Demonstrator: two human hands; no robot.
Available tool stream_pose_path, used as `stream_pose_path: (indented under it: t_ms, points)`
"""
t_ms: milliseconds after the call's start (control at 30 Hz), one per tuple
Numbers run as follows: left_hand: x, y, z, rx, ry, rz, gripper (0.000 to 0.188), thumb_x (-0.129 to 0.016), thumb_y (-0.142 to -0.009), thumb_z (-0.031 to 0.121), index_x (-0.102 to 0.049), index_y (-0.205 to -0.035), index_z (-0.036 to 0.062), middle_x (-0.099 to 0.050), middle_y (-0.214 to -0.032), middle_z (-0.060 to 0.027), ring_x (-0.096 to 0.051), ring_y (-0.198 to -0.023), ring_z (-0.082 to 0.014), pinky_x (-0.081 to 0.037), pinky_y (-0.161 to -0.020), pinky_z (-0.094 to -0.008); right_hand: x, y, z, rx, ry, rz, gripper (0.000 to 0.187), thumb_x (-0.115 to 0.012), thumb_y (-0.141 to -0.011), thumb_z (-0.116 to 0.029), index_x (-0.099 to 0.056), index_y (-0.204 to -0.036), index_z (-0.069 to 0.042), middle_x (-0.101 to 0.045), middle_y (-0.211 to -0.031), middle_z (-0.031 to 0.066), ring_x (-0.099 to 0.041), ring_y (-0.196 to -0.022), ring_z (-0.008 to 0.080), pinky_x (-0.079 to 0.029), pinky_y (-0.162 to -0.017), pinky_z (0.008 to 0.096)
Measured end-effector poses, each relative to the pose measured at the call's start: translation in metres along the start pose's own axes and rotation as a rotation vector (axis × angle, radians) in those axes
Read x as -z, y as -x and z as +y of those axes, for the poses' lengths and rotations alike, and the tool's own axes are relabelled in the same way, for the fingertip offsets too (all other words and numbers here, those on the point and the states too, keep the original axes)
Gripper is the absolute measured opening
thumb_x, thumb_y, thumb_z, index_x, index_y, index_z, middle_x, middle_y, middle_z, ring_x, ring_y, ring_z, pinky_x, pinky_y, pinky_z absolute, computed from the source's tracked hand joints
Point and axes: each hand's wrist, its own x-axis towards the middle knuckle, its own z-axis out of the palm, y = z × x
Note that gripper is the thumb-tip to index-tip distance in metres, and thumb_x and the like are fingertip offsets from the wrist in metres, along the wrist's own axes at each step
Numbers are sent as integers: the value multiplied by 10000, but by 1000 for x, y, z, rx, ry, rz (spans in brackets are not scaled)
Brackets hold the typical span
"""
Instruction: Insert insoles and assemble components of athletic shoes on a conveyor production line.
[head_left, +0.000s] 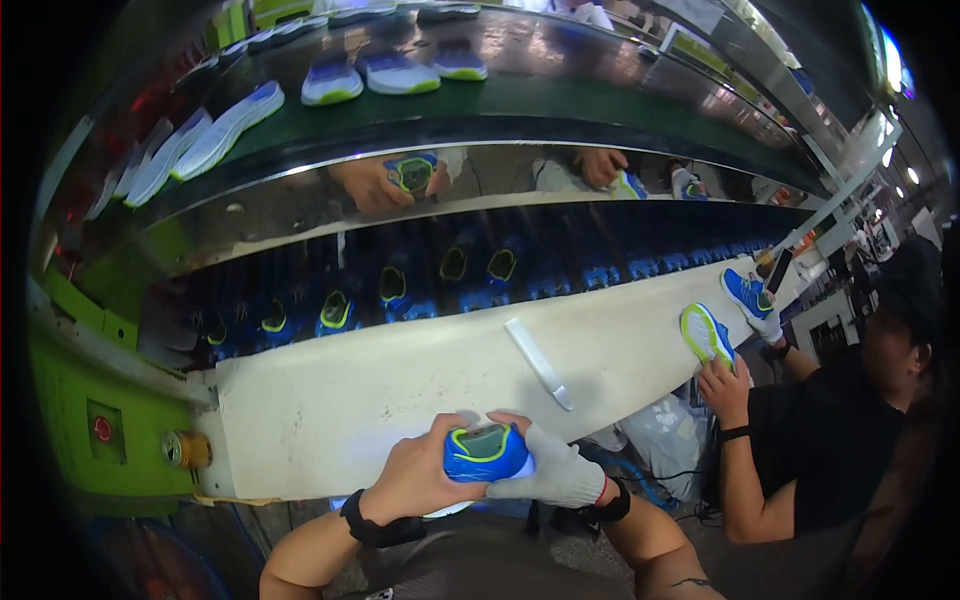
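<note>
At the frame's lower centre, a blue shoe (487, 468) is gripped between the bare left hand (418, 470) and gloved right hand (556, 470); it could be dropped if pressure is applied unevenly.

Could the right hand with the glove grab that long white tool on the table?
Probably yes: the white tool lies near the gloved right hand, and nothing seems to block it. But that hand holds the blue shoe, so it should let go first.
</note>
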Motion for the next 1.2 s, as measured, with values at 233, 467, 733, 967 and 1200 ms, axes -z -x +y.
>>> stream_pose_path:
  t_ms: [233, 467, 733, 967, 1200]
  points:
    - [20, -54, -8, -259, 272, 302, 764, -812, -812, 223, -367, -1407, 47, -619, -1244, -192, -618, -1140, -322, -501, -983, -410, 52, 28, 67, -59, -76, 981, 728, -832, -736, -127, -423, -1322, 11, -554, -1199, 130, -576, -1076, 220, -479, -962, 363]
    - [0, -51, -44, -61, 265, 144, 644, -808, -818, 210, -460, -1332, 41, -643, -1130, -152, -638, -1042, -254, -517, -928, -352, 112, 28, 185, -301, 318, 1392, 723, -861, -723, -146, -449, -1293, 21, -593, -1209, 194, -615, -1075, 291, -489, -969, 389]
    - [45, -133, -38, -10, -58, 61, 619, -760, -818, 417, -548, -1247, 24, -642, -1180, -187, -639, -1097, -311, -505, -942, -386, 93, 9, 52, 226, 594, 1163, 590, -777, -786, -77, -501, -1302, 7, -617, -1207, 219, -612, -1113, 355, -480, -985, 423]
    - [55, -272, 3, 89, -387, 37, 498, -681, -800, 363, -682, -1129, -11, -628, -1244, -261, -636, -1107, -398, -512, -925, -482, 182, -150, -140, 403, 670, 755, 423, -780, -793, -176, -626, -1160, -33, -667, -1108, 190, -657, -999, 340, -536, -858, 399]
    - [-12, -351, -37, 111, -353, 93, 675, -696, -753, 206, -493, -1387, 95, -581, -1295, -266, -577, -1177, -461, -498, -974, -499, 190, -259, -190, 219, 1107, 481, 311, -651, -920, -322, -664, -1087, -60, -677, -1077, 202, -644, -1040, 376, -515, -898, 460]
